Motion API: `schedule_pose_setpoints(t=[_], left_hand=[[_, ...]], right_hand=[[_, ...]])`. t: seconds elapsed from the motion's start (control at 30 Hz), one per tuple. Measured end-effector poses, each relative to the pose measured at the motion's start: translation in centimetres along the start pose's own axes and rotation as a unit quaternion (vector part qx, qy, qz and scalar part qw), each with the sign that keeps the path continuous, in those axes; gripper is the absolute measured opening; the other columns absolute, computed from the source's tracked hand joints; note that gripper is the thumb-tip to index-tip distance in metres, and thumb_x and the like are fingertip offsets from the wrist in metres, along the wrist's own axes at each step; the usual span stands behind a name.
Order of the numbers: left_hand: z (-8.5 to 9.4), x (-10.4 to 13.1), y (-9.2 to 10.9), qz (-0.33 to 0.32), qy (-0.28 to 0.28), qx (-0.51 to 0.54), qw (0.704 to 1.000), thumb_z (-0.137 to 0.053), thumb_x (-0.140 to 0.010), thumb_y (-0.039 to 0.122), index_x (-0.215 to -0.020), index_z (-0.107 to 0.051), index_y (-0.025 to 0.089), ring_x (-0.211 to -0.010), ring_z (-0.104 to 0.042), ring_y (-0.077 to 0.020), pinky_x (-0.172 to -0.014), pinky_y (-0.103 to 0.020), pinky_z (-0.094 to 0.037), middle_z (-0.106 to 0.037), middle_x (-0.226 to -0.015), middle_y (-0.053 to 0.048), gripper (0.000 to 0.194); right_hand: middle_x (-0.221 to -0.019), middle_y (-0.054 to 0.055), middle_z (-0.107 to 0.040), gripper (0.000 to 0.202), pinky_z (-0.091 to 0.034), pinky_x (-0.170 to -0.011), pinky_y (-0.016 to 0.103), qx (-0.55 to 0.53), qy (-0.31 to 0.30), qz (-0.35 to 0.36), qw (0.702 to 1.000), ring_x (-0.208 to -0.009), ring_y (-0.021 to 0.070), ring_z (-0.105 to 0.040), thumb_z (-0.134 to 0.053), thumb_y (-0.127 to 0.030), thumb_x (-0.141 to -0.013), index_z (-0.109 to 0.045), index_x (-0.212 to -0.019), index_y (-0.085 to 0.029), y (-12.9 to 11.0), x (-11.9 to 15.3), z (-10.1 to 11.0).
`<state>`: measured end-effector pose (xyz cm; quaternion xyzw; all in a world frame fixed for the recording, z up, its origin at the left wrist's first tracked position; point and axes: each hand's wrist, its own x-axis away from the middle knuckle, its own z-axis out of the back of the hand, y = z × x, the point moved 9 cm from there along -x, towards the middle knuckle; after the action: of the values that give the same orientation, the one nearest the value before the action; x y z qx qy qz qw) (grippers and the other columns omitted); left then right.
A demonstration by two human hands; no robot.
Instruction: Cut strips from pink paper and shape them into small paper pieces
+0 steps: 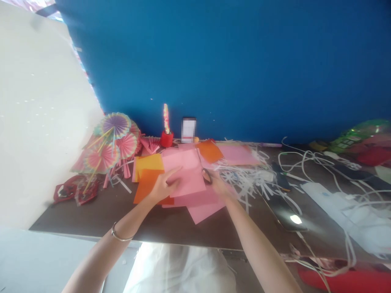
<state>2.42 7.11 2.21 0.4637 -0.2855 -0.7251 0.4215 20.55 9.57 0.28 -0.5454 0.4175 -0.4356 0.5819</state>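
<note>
Head view: on the dark table (180,230), the left hand (162,186) holds a pink sheet (191,179) by its left side, above other coloured papers (146,185). The right hand (218,185) grips scissors (209,181) at the sheet's right edge. White strips (242,179) lie rightward; farther are paper fans (115,125), then a blue wall (229,73).

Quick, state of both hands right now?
Left hand: on the pink sheet; pinching or just pressing, can't tell.
Right hand: closed, holding scissors.

Details blur softly — glare spots the phone (283,212).
</note>
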Motion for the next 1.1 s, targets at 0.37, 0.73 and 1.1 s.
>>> schedule_pose_setpoints(t=[0.37, 0.73, 1.1], left_hand=[[-0.1, -0.1, 0.1, -0.016, 0.001, -0.004, 1.0, -0.056, -0.078, 0.03, -0.121, -0.055, 0.018, -0.115, -0.053, -0.0217, -0.096, -0.032, -0.045, -0.057, -0.123, -0.008, 0.044], [5.8, -0.3, -3.7, 0.093, 0.236, -0.065, 0.965, -0.055, -0.08, 0.034, -0.122, -0.051, 0.017, -0.118, -0.049, -0.0241, -0.102, -0.038, -0.038, -0.057, -0.123, -0.011, 0.046], [4.6, -1.7, -7.5, 0.131, 0.174, 0.055, 0.975, -0.055, -0.08, 0.029, -0.136, -0.031, 0.023, -0.108, -0.056, -0.0162, -0.094, -0.028, -0.044, -0.056, -0.122, -0.007, 0.061]], right_hand=[[-0.054, -0.002, -0.045, 0.042, -0.035, -0.05, 0.026, 0.015, 0.026, 0.028, 0.999, -0.051, 0.0115, -0.039, -0.058, -0.06, -0.07, -0.049, -0.06, -0.02, -1.1, 0.4, -0.1], [-0.05, -0.001, -0.047, 0.045, -0.03, -0.048, 0.024, 0.089, 0.206, 0.09, 0.97, -0.048, 0.0108, -0.041, -0.044, -0.054, -0.081, -0.046, -0.053, -0.02, -0.4, -0.6, 5.3], [-0.047, -0.002, -0.046, 0.023, -0.025, -0.05, 0.024, 0.388, 0.295, -0.01, 0.873, -0.047, 0.0111, -0.04, -0.048, -0.03, -0.071, -0.044, -0.051, -0.019, -0.2, -0.8, 7.9]])
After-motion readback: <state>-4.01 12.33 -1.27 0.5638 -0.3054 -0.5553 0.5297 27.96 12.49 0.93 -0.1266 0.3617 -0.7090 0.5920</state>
